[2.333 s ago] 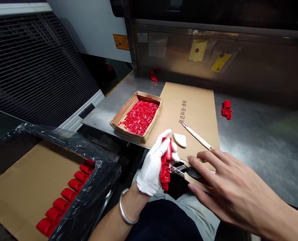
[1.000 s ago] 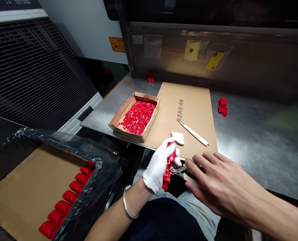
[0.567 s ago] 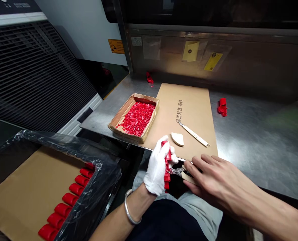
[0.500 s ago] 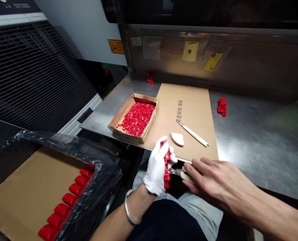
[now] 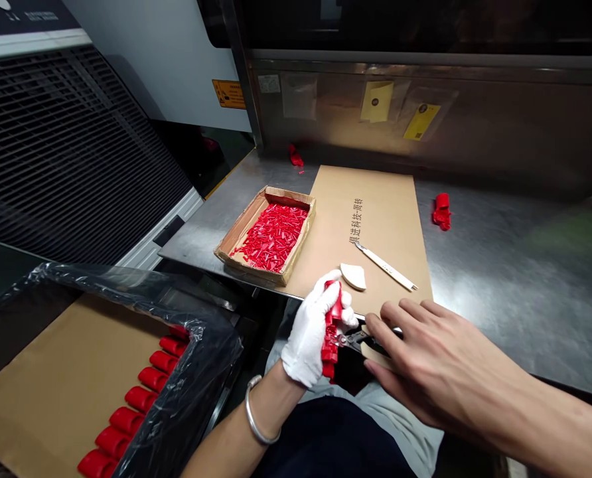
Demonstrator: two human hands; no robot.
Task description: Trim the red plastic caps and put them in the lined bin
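Note:
My left hand [image 5: 307, 332], in a white glove, grips a red plastic part [image 5: 330, 352] just off the bench's front edge. Bare and curled, my right hand [image 5: 415, 352] holds a pair of nippers [image 5: 370, 345] with pale handles. The jaws of the nippers touch the right side of the red part; the exact spot they bite is too small to make out. On the cardboard sheet [image 5: 390, 199] beyond the hands lie a knife with a white handle [image 5: 388, 269] and a pale wedge-shaped piece [image 5: 353, 276].
A shallow cardboard box [image 5: 296, 260] of red scraps stands left on the metal bench [image 5: 505, 279]. One red piece [image 5: 441, 212] lies right, another [image 5: 295, 156] at the back. At lower left, a plastic-lined crate [image 5: 201, 372] holds a row of red parts [image 5: 127, 419].
The handles of the nippers have spread apart, and the fingers of my right hand have loosened around them. My left hand and the red part have tilted slightly.

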